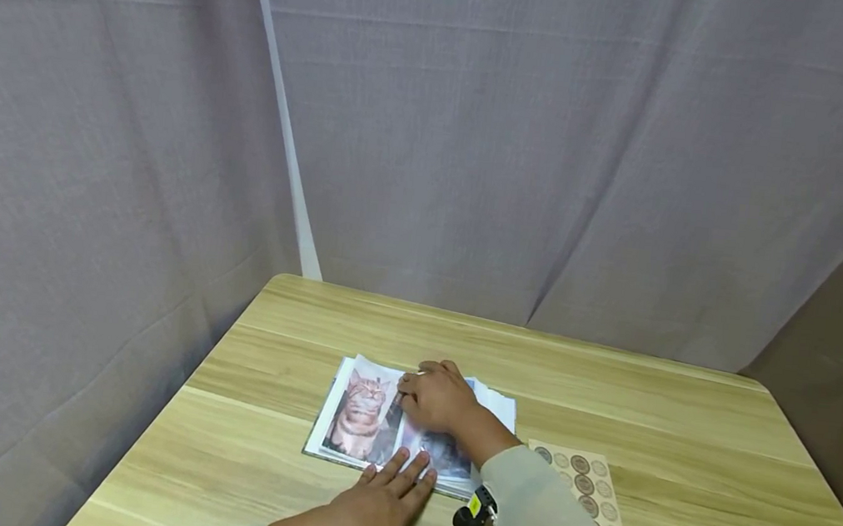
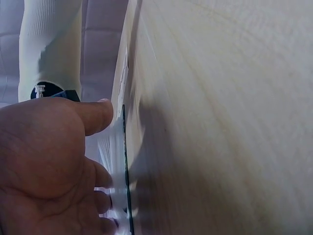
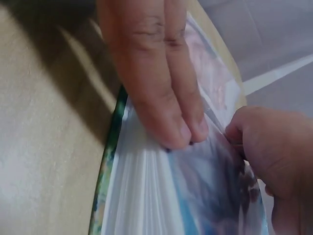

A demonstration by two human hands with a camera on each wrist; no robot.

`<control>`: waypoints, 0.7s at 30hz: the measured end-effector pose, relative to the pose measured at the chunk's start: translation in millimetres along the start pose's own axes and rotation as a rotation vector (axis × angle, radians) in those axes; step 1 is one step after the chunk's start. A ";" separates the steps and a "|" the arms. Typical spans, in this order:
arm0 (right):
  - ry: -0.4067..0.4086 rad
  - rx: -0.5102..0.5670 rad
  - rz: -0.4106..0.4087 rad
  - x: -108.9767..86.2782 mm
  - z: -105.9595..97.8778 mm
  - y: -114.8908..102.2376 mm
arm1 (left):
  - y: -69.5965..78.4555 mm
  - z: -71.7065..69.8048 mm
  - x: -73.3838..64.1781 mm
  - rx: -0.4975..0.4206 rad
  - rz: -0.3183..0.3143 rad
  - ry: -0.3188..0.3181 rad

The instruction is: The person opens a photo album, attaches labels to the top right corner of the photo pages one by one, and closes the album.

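An open photo album (image 1: 316, 431) lies on the table, with a ginger cat picture (image 1: 360, 416) on its left page and a darker, partly covered picture (image 1: 449, 458) on the right. My left hand (image 1: 377, 510) lies palm down at the album's near edge, fingers straight; its fingertips press the page in the right wrist view. My right hand (image 1: 440, 398) reaches over the right page to the album's upper middle. Its fingers are curled and seem to pinch the page (image 3: 215, 107) near the fold. In the right wrist view, the right hand (image 3: 279, 161) partly hides that contact.
A cream sheet with round brown designs (image 1: 613, 514) lies right of the album, partly under the right sleeve (image 1: 557, 517). A black device with a yellow label (image 1: 473, 514) sits at the right wrist. Grey curtains (image 1: 461, 149) hang behind the wooden table (image 1: 713, 456).
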State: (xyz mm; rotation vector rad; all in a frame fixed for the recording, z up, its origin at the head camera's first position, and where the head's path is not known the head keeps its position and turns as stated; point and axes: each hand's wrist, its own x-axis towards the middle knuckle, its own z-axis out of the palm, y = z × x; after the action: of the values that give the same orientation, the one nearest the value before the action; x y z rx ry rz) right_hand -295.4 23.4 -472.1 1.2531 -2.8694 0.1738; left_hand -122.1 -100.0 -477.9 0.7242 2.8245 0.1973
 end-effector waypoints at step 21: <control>0.155 0.179 -0.054 -52.4 -7.8 21.1 | -4.6 -4.1 -3.6 0.025 0.016 -0.019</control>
State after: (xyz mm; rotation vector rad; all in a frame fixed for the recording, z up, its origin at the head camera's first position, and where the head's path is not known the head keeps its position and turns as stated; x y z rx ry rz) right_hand -275.5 76.8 -469.0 1.2790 -2.7350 0.5136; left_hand -122.2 -106.1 -474.2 0.7504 2.8088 0.1565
